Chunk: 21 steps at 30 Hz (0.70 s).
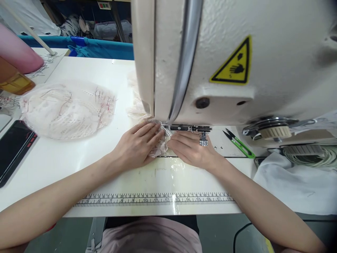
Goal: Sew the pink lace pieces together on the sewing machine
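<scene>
Both of my hands work at the sewing machine (181,88), close to its needle area. My left hand (138,142) lies with its fingers stretched out over a piece of pale pink lace fabric (158,149), pressing it on the table. My right hand (193,150) has its fingers together at the right edge of the lace, beside a narrow trim with small holes (166,131). Its fingertips seem to pinch the edge. The presser foot is mostly hidden; a metal attachment with a knurled screw (203,138) stands just above my right hand.
A lace bundle with loose red threads (68,109) lies left, near a black phone (15,151) and a pink thread cone (23,49). Green thread snips (239,143) lie right of my hand. A printed ruler (155,199) runs along the front edge; white cloth (292,182) lies right.
</scene>
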Each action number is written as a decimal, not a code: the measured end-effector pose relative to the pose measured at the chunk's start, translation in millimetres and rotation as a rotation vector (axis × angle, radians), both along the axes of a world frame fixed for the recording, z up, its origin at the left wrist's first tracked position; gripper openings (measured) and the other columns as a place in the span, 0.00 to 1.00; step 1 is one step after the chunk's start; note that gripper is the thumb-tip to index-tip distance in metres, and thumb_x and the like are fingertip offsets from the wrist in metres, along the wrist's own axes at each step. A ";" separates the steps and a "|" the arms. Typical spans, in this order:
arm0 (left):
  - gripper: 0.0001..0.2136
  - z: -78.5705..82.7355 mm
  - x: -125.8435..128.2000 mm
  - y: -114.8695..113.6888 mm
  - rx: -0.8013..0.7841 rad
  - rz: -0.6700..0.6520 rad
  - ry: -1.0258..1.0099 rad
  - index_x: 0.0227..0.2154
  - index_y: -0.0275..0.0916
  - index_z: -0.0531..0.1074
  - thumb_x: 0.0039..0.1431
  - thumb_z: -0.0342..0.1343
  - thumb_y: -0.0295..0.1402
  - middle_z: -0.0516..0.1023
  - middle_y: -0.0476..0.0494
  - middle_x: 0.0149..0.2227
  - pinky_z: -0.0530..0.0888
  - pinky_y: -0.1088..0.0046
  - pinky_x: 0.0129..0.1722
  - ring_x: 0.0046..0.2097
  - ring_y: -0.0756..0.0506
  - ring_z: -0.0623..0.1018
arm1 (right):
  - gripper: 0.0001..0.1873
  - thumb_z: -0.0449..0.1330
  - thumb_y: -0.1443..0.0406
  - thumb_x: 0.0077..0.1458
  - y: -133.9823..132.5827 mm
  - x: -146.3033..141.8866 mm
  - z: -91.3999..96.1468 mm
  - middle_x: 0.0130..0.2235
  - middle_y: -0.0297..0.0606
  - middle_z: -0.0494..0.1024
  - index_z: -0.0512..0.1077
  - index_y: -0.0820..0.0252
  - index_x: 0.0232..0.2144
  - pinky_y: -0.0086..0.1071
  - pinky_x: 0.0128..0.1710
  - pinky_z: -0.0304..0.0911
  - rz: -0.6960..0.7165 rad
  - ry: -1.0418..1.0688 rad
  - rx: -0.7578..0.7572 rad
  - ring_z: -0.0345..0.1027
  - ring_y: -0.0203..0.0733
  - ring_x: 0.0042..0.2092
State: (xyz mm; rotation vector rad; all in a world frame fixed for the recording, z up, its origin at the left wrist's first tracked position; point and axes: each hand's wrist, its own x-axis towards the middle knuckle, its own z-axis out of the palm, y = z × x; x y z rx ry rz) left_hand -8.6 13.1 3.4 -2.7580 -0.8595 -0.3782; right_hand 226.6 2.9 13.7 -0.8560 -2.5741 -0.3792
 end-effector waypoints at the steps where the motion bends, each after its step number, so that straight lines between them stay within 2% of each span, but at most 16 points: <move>1: 0.24 0.1 0.0 0.1 -0.004 0.002 0.000 0.57 0.29 0.69 0.64 0.49 0.40 0.75 0.33 0.54 0.70 0.56 0.58 0.58 0.35 0.73 | 0.08 0.55 0.73 0.60 -0.8 -0.2 1.0 0.34 0.29 0.79 0.72 0.57 0.32 0.31 0.31 0.57 -0.025 0.004 0.017 0.71 0.32 0.38; 5: 0.23 0.4 -0.9 0.5 -0.004 -0.009 -0.016 0.58 0.32 0.68 0.64 0.50 0.39 0.75 0.34 0.55 0.70 0.55 0.59 0.59 0.35 0.72 | 0.06 0.57 0.70 0.60 -1.4 -0.6 2.0 0.34 0.27 0.80 0.73 0.56 0.35 0.32 0.32 0.57 -0.065 0.011 0.047 0.70 0.31 0.35; 8: 0.18 0.5 -1.6 0.2 0.037 -0.121 -0.070 0.55 0.31 0.69 0.66 0.50 0.33 0.74 0.36 0.56 0.71 0.58 0.59 0.58 0.39 0.73 | 0.05 0.58 0.68 0.61 0.4 0.5 0.8 0.34 0.27 0.80 0.74 0.56 0.36 0.31 0.32 0.59 -0.054 0.026 0.054 0.70 0.31 0.35; 11: 0.12 1.3 -1.2 -0.7 0.077 -0.222 -0.111 0.49 0.31 0.73 0.66 0.49 0.26 0.76 0.38 0.54 0.74 0.65 0.57 0.56 0.43 0.76 | 0.06 0.56 0.68 0.62 2.2 1.1 -3.4 0.37 0.30 0.80 0.73 0.55 0.38 0.31 0.36 0.63 0.025 0.037 -0.029 0.71 0.33 0.37; 15: 0.11 3.0 -0.9 -1.3 0.037 -0.167 -0.134 0.42 0.32 0.74 0.67 0.47 0.26 0.78 0.38 0.52 0.76 0.65 0.56 0.53 0.43 0.78 | 0.09 0.54 0.67 0.64 2.2 -1.5 -13.9 0.40 0.33 0.80 0.74 0.53 0.41 0.33 0.42 0.67 0.071 0.036 -0.129 0.71 0.36 0.42; 21: 0.11 1.3 -3.0 1.0 0.005 -0.109 -0.156 0.41 0.31 0.74 0.66 0.46 0.26 0.78 0.36 0.51 0.77 0.64 0.55 0.52 0.42 0.78 | 0.09 0.55 0.70 0.63 0.6 -6.6 -22.5 0.43 0.33 0.79 0.74 0.54 0.41 0.33 0.45 0.66 0.067 0.008 -0.053 0.68 0.36 0.45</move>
